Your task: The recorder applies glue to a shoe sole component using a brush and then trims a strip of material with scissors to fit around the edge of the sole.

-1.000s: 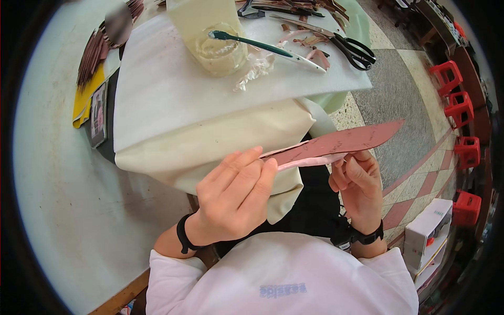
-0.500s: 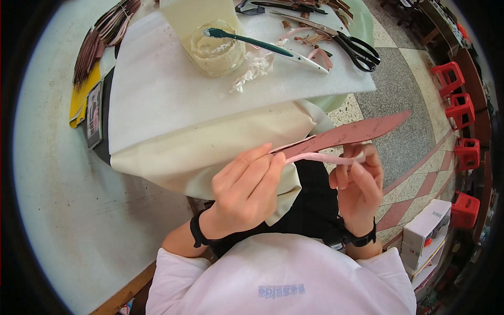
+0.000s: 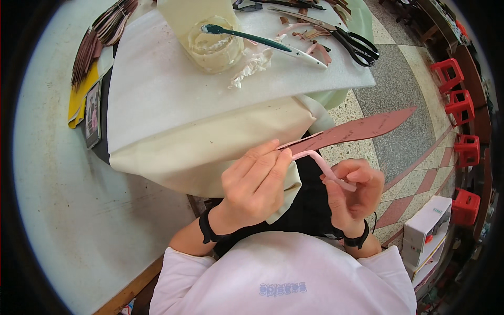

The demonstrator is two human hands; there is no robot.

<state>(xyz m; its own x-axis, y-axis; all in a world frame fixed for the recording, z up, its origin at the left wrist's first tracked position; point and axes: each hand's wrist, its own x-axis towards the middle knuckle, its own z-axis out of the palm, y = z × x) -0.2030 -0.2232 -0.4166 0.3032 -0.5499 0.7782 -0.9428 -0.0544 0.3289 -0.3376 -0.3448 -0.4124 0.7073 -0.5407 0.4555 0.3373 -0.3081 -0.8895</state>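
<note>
My left hand [image 3: 254, 181] pinches the narrow end of a reddish-brown insole-shaped piece [image 3: 357, 126], whose wide end points away to the right. Faint handwriting marks its face, and a pale layer shows along its far edge near my fingers. From under the left fingertips comes a thin pink strip [image 3: 321, 164], bent downward in an arc. My right hand [image 3: 354, 191] is closed on the strip's free end between thumb and fingers, below the insole piece and apart from it. The part under my left fingers is hidden.
Ahead, a white foam sheet [image 3: 173, 94] carries a glue jar [image 3: 215, 52], a toothbrush [image 3: 268, 44], scissors [image 3: 352, 44] and scraps. A cream cloth [image 3: 210, 142] drapes toward my lap. At left lie a phone [image 3: 93, 113] and stacked brown pieces [image 3: 86, 58]. Red stools [image 3: 461, 107] stand right.
My right hand has moved down from beside the insole piece, and the pink strip now bends downward where it ran nearly straight. My left hand and the insole piece have shifted slightly right.
</note>
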